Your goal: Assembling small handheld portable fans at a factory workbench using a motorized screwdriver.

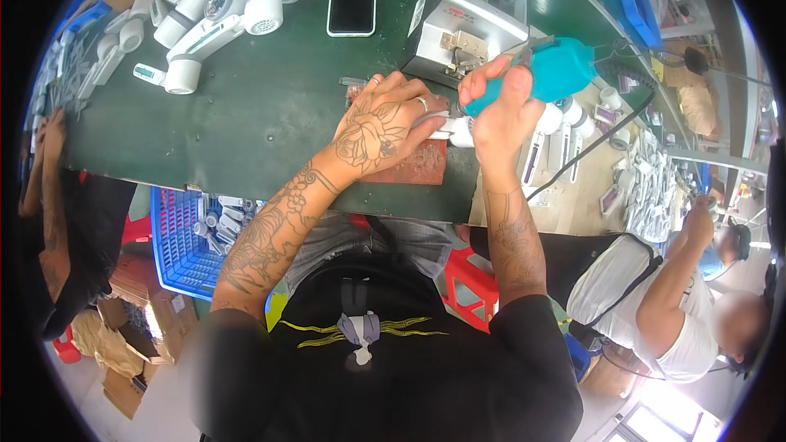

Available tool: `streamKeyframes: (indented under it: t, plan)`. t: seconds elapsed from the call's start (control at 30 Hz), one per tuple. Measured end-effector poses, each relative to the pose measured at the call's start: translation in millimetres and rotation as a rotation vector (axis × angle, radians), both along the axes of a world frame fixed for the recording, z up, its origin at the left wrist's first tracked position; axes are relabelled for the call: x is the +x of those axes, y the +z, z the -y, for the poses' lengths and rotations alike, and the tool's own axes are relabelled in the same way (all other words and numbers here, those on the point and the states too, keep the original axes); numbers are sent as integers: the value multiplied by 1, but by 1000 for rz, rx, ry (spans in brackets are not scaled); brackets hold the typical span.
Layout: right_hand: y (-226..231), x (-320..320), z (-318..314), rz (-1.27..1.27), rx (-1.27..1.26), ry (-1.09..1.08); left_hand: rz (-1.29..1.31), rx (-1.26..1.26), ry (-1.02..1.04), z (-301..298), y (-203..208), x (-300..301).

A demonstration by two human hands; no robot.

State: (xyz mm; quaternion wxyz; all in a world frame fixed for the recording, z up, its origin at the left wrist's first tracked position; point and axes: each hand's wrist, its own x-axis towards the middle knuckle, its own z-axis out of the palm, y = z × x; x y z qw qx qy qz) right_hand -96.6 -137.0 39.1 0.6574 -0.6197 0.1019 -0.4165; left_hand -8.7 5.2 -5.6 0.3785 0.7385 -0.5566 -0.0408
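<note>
My right hand is wrapped around a teal electric screwdriver, whose working end points left toward my left hand. A dark coiled cord runs from its far end. My left hand is closed over a white handheld device, pressing it down on a reddish-brown pad. Most of the device lies hidden under my fingers; a rounded white end shows between my hands. The screwdriver's tip and its contact with the device cannot be made out.
Behind my hands stands a grey metal screw feeder, with a phone to its left. Several white round-headed devices lie at the far left, more at right. A blue basket sits below the table edge. People work on both sides.
</note>
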Motion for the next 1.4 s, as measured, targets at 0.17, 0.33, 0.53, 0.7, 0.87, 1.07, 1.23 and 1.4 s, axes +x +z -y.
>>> streamKeyframes:
  t: [0.17, 0.33, 0.53, 0.7, 0.87, 1.07, 1.23, 1.4]
  plan:
    - [0, 2, 1, 7, -7, -2, -28, 22, -2, 0, 7, 0]
    - [20, 10, 10, -28, -25, -56, -122, 88, -48, -2, 12, 2]
    - [18, 44, 24, 88, -177, -155, -80, 30, -36, -8, 9, 2]
    - [13, 43, 30, 106, -171, -111, -74, 22, -59, -1, 13, 1]
    - [25, 32, 16, -10, -95, -58, -41, 18, -24, -6, 6, 0]
    - [28, -19, -7, -32, -7, -23, -33, 50, -57, -5, 14, -1]
    - [25, -28, -11, -133, -70, -44, -101, 98, -97, -4, 17, 1]
    - [17, -18, -14, -112, -53, -25, -58, 74, -79, -8, 15, 9]
